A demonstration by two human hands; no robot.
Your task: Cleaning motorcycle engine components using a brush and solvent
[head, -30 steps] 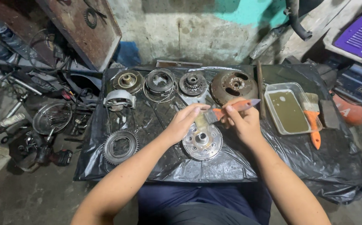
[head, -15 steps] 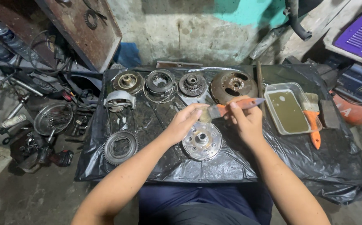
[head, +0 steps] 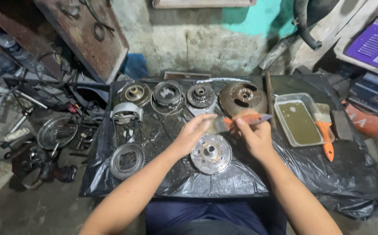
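Both hands meet mid-table – right hand (head: 253, 137) clamped on an orange-handled brush (head: 241, 122), left hand (head: 193, 132) pinching its bristles above the silver hub (head: 211, 153). Four round parts line the far edge; one tray (head: 280, 114), a second brush (head: 326, 130) – right side crowded, near edge free.

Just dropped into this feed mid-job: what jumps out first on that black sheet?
Dead centre, the right hand holds an orange-handled brush, and the left hand touches its bristle end, above a shiny round metal hub. Behind them a row of greasy round parts lines the far edge, the largest a rusty rotor. To the right sits a clear tray of murky yellowish liquid with a second brush beside it.
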